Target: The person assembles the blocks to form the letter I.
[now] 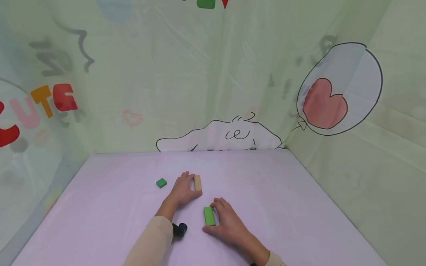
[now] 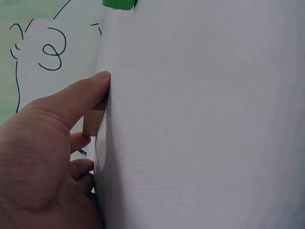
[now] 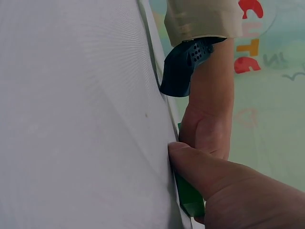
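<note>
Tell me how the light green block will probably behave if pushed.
The light green block is probably stiff, given its crisp, straight edges. Its flat faces suggest sliding rather than rolling. Lying lengthwise on the table, it seems unlikely to tip.

over there on the tabletop (image 1: pixel 273 188), the leftmost block (image 1: pixel 161 183) lies left of the left hand (image 1: pixel 182 190), which holds the middle block (image 1: pixel 198 183). in front and slightly right, the rightmost block (image 1: pixel 209 215) sits within the right hand (image 1: pixel 229 223). behind everything hangs the backdrop (image 1: pixel 159 85).
</note>
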The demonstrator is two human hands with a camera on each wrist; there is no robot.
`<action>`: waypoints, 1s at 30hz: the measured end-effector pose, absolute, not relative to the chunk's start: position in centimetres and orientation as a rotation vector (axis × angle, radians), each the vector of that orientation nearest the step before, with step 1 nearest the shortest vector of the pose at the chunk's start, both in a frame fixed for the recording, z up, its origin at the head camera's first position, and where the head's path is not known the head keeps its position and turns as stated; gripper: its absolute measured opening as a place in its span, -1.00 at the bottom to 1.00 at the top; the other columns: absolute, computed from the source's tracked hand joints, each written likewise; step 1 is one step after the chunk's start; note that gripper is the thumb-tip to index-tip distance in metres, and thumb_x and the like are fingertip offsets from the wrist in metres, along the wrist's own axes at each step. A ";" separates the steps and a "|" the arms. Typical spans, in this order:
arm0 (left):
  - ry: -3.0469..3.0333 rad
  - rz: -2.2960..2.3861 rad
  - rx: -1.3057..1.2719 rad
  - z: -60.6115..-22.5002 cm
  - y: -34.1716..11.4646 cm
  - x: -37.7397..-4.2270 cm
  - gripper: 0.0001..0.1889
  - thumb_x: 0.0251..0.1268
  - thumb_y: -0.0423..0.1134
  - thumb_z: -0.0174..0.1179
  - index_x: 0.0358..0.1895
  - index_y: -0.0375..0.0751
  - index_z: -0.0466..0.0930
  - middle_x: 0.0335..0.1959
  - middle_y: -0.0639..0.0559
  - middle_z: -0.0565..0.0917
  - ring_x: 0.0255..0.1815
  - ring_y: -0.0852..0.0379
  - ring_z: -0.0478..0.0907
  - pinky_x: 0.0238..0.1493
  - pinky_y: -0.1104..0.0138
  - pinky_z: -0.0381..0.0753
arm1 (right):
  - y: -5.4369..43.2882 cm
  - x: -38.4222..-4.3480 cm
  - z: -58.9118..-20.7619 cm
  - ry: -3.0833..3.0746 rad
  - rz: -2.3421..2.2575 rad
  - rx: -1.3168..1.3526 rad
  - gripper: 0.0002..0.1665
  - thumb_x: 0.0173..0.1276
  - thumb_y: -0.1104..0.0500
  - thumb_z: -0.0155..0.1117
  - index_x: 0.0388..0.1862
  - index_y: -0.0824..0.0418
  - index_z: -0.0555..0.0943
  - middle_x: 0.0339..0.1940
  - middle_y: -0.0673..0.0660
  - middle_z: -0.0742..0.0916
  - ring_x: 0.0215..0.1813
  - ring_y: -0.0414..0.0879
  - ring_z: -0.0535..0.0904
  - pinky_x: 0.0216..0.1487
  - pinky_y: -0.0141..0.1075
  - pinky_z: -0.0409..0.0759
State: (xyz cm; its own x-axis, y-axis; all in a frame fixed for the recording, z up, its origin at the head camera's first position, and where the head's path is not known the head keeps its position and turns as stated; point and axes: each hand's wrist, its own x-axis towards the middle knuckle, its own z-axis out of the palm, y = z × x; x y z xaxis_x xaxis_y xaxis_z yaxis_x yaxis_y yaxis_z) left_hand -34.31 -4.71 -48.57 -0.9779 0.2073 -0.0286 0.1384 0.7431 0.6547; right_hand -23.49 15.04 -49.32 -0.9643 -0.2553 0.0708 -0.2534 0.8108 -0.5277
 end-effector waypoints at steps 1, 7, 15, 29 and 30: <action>2.840 1.054 0.283 -48.6 -4.7 -34.3 -0.14 0.28 0.02 0.41 0.57 -0.19 0.28 0.68 -0.26 0.12 0.70 -0.31 -0.03 0.66 -0.19 0.05 | 15.0 -23.5 -49.3 2.989 -0.866 -0.421 -0.09 0.09 -0.24 0.62 0.30 0.16 0.51 0.53 0.33 0.45 0.58 0.29 0.32 0.51 0.23 0.38; 2.840 1.055 0.277 -48.8 -4.7 -34.4 -0.14 0.28 0.03 0.41 0.58 -0.19 0.28 0.68 -0.26 0.11 0.70 -0.32 -0.02 0.65 -0.20 0.07 | 14.9 -23.5 -49.5 3.000 -0.837 -0.420 -0.07 0.10 -0.27 0.60 0.32 0.16 0.50 0.53 0.32 0.45 0.58 0.28 0.32 0.52 0.22 0.39; 2.845 1.038 0.262 -48.4 -4.6 -34.3 -0.15 0.28 0.03 0.42 0.57 -0.18 0.29 0.67 -0.26 0.12 0.69 -0.35 -0.01 0.64 -0.22 0.09 | 15.1 -23.5 -49.6 3.011 -0.849 -0.451 -0.07 0.11 -0.26 0.60 0.32 0.18 0.50 0.53 0.31 0.46 0.59 0.29 0.31 0.52 0.24 0.38; 2.866 1.011 0.290 -48.7 -4.6 -34.5 -0.14 0.27 0.05 0.42 0.56 -0.20 0.29 0.66 -0.27 0.16 0.69 -0.32 0.03 0.64 -0.19 0.10 | 15.3 -23.3 -49.8 3.046 -0.826 -0.507 -0.07 0.09 -0.25 0.62 0.30 0.19 0.49 0.51 0.31 0.49 0.58 0.26 0.33 0.52 0.21 0.39; 2.871 1.012 0.300 -48.8 -4.7 -34.6 -0.14 0.27 0.04 0.42 0.56 -0.21 0.29 0.65 -0.28 0.17 0.69 -0.31 0.03 0.65 -0.18 0.10 | 15.2 -23.3 -49.7 3.045 -0.823 -0.499 -0.07 0.09 -0.25 0.62 0.31 0.18 0.49 0.51 0.31 0.48 0.58 0.26 0.33 0.52 0.21 0.38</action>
